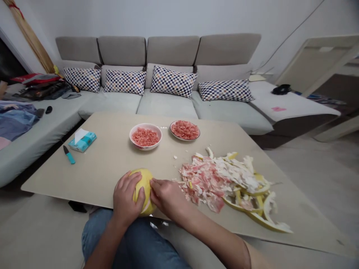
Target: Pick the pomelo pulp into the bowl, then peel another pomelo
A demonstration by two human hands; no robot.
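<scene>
A yellow pomelo (145, 186) rests at the table's near edge, above my lap. My left hand (126, 197) is wrapped over its left side, fingers bent around the rind. On the opposite side my right hand (167, 196) is closed, thumb and fingers pinched at the pomelo's peel; the exact grip is partly hidden. A pale cut line shows in the rind low on the right. To the right lies a heap of pink membranes and white pith (206, 179), with strips of yellow peel (262, 220) beside it.
A white bowl (146, 148) and a dark-rimmed plate (185, 139), both with pink pulp, stand toward the back of the table (112, 134). A tissue pack (83, 141) and a teal-handled knife (69, 155) lie at left. A grey sofa (168, 106) runs behind.
</scene>
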